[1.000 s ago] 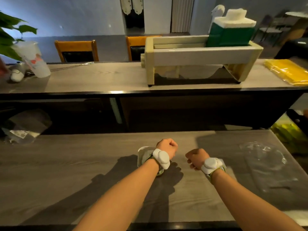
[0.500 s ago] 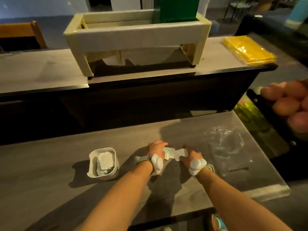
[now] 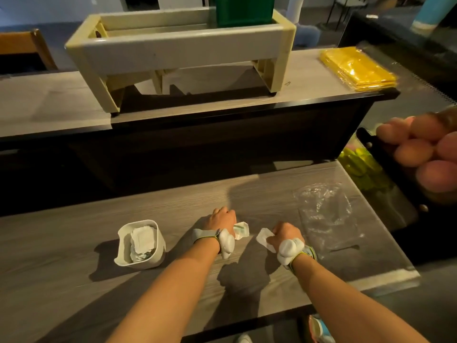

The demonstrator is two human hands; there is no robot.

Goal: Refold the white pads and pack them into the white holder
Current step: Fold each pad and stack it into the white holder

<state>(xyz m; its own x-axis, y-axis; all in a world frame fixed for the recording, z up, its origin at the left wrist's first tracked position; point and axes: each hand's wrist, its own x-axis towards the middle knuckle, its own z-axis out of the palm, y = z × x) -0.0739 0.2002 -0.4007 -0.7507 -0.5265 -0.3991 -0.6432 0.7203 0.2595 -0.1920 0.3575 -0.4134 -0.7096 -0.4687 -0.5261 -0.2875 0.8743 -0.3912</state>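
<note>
Head view looks down on two bare forearms reaching up from the bottom edge toward the middle of the frame, each wrist wrapped in a band with a white bulb-shaped device. The left hand sits knuckles-up just left of centre, its fingers curled under and closed on a white pad that pokes out to the right of the fist, a pale green strip showing on it. The right hand lies slightly lower and right of centre, also knuckles-up, its fingers bent in and pinching a second white pad whose free corner points left toward the other hand. The two pads are near each other but apart, with bare counter between them. Both fists rest low over the grey wood-grain surface and cast dark shadows toward the bottom of the frame.

The white holder stands upright on the counter at lower left of centre, well left of the left hand, with folded white pads already stacked inside it. A crumpled clear plastic bag lies at right of the right hand. On the upper counter, a cream-coloured frame fills the top centre, and a yellow packet stack lies at the upper right.
</note>
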